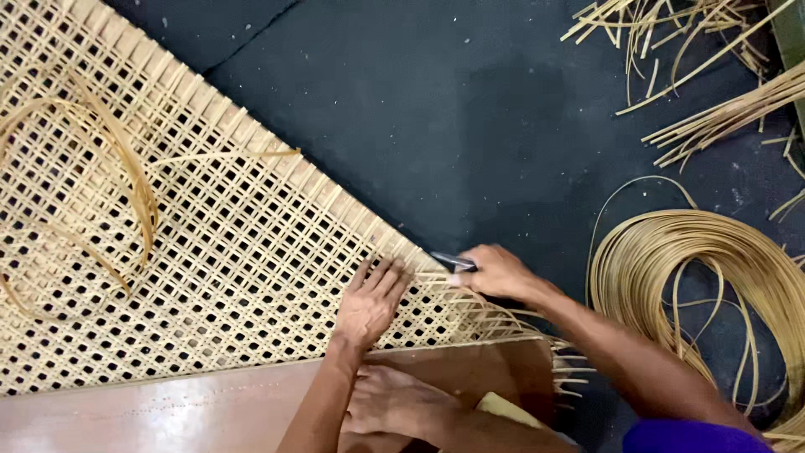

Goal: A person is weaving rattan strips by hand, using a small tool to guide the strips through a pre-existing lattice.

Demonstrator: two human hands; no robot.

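Observation:
A sheet of pale woven cane webbing (210, 252) with an open lattice pattern fills the left side, lying on a brown wooden frame (168, 411). My left hand (373, 304) lies flat on the weave near its right corner, fingers spread and pressing down. Just to its right, my right hand (501, 273) is shut on a small dark metal tool (453, 261). The tool's tip points left at the frayed edge of the weave. Loose strand ends stick out of that corner (537, 335).
What looks like a bare foot (394, 403) rests on the wooden frame below my left hand. A large coil of cane strips (713, 268) lies on the dark floor (461, 126) at right. Loose cut strips (671, 50) are scattered top right. Curled strands (126, 168) lie on the weave.

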